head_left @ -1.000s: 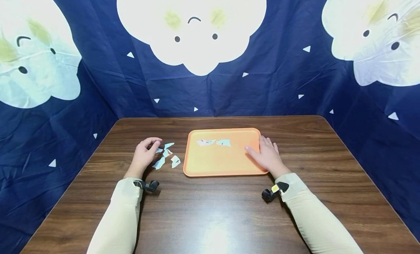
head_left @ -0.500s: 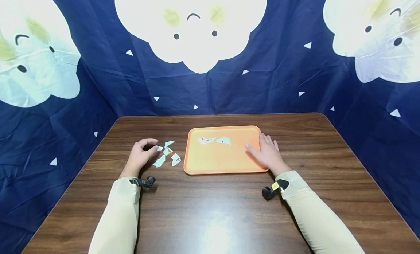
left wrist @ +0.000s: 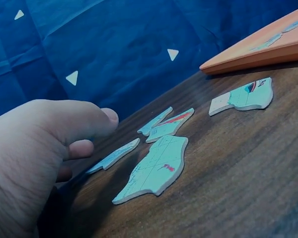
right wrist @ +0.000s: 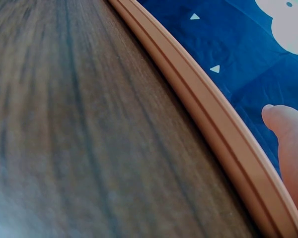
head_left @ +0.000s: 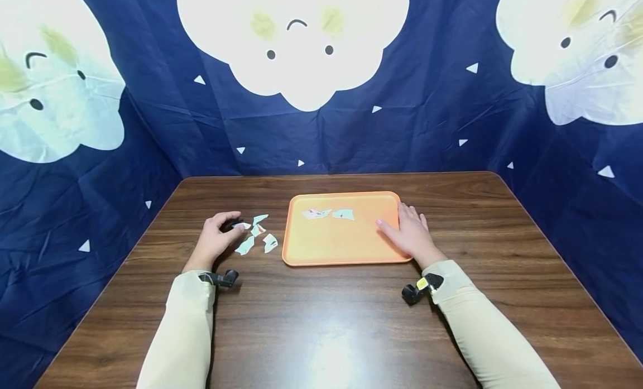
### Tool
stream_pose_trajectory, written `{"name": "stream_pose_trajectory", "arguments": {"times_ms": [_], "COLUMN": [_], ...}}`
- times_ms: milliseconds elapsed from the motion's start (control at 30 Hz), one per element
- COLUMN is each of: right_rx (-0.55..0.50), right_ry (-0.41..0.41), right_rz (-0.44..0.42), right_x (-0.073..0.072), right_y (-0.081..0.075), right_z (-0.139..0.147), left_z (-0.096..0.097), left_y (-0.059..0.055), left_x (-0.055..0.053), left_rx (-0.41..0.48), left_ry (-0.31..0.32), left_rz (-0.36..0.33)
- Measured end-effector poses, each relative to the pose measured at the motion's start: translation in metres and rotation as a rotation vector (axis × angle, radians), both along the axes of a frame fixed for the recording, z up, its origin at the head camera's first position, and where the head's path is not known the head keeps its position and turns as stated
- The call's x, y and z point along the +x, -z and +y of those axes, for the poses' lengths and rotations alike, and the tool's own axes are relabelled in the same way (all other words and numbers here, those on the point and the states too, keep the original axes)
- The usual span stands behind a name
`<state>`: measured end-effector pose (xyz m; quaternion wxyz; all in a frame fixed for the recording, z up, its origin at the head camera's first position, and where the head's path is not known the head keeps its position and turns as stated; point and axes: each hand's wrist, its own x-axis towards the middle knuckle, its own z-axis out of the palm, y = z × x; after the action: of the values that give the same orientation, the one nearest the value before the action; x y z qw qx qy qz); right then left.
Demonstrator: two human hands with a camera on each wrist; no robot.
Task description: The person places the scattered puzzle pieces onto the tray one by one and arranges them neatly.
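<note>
One counter [head_left: 321, 305] carries the orange tray [head_left: 341, 244], whose right rim the right hand [head_left: 416, 238], fingers spread, should steady; left of the tray, the left hand [head_left: 213, 238] has thumb and curved fingers apart beside a thin piece [left wrist: 115, 155], best pinched edge-on without nudging neighbouring pieces [left wrist: 158, 168]
</note>
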<state>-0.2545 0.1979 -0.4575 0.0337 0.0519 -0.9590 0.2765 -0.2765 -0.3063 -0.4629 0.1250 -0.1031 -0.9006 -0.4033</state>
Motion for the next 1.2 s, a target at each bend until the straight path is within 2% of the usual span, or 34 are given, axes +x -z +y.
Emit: {"name": "stream_pose_trajectory", "arguments": {"times_ms": [200,467,733,1200], "right_rx": [0.006,0.009,0.007,0.011], "right_ry": [-0.004,-0.011,-0.005,0.009], "right_rz": [-0.012,-0.028,-0.026,-0.027], "right_x": [-0.003,-0.006,-0.006,0.0], "right_y": [0.001,0.002,0.002,-0.001], "right_z": [-0.001,-0.003,-0.003,0.0], "left_z": [-0.006,-0.007,-0.005,0.001], "left_y": [0.002,0.004,0.003,-0.001], "left_x": [0.008,0.017,0.013,0.004], "left_rx": [-0.044,-0.171,-0.252,-0.289], "left_ry": [-0.019,-0.057,-0.078,-0.101], "left_rz": [-0.004,-0.036,-0.028,0.017]}}
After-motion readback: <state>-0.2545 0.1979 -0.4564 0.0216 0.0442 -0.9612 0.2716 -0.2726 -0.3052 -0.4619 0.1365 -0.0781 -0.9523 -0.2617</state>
